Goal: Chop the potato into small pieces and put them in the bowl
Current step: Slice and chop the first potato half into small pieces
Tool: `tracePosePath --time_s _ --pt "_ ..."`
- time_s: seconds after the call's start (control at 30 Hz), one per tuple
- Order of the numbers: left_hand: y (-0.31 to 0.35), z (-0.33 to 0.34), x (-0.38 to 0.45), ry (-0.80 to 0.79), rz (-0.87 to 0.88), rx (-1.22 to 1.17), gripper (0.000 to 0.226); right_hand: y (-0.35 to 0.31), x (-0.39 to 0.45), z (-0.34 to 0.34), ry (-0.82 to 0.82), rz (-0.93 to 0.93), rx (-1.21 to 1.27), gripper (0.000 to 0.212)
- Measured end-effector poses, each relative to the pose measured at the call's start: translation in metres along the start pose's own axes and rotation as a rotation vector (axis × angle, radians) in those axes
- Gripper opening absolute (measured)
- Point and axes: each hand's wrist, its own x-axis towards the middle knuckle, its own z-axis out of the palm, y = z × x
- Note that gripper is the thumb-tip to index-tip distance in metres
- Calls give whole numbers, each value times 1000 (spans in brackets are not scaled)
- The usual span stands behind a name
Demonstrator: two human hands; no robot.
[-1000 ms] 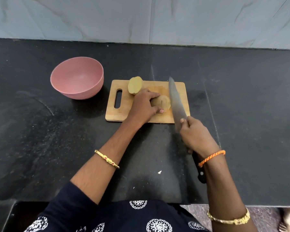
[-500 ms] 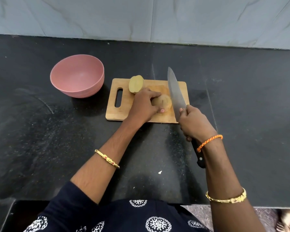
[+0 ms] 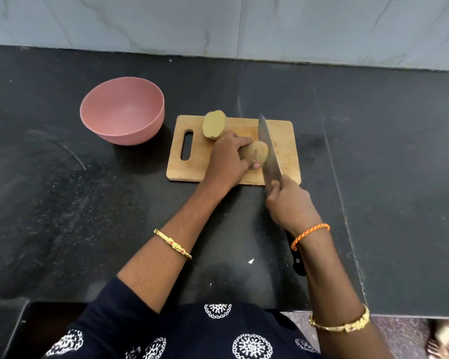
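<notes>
Mostly blk counter (image 3: 62, 203), marble wall (image 3: 140, 19).

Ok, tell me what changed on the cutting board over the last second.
The right hand brought the long steel knife leftward until it sits against the held potato half. The left hand kept gripping that half; the other potato half, wooden board and pink bowl stayed.

The left hand (image 3: 227, 161) curls over a potato half (image 3: 255, 152); the right hand (image 3: 290, 203) grips the knife (image 3: 268, 154), both forearms reaching forward.
</notes>
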Motion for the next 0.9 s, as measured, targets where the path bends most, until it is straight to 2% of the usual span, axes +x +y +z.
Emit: tracePosePath --time_s 0.13,0.33,0.9 --pt "0 -1 -1 -13 -11 -15 62 7 -6 -3 -5 -7 16 22" --pt "-1 -4 2 -36 -54 -48 64 -1 0 -31 100 -90 125 30" --pt "1 -4 2 -26 -72 -56 64 -13 11 -17 22 -40 -74 22"
